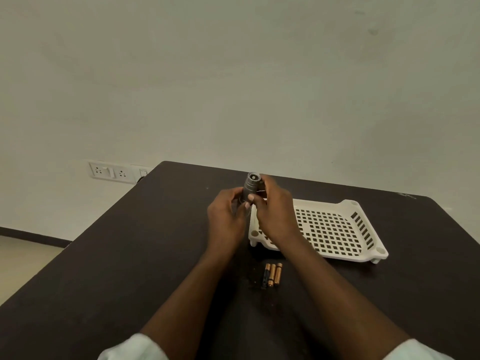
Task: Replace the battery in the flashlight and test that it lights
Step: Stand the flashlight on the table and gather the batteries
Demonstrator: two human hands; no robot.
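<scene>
Head view: flashlight (250, 187) held upright above far part of table (130, 255), between both hands. Left hand (226, 216) wrapped around lower barrel; right hand (272, 211) closed on upper barrel near head. Probably metal, stiff, fairly light, smooth enough to slip; ribbed rings near top look the best hold for twisting. Three batteries (272, 274) side by side on near table, well apart from flashlight. White perforated tray (363, 255) just right. Dark matte tabletop; plain wall (233, 74), socket plate (111, 172) at left.
</scene>
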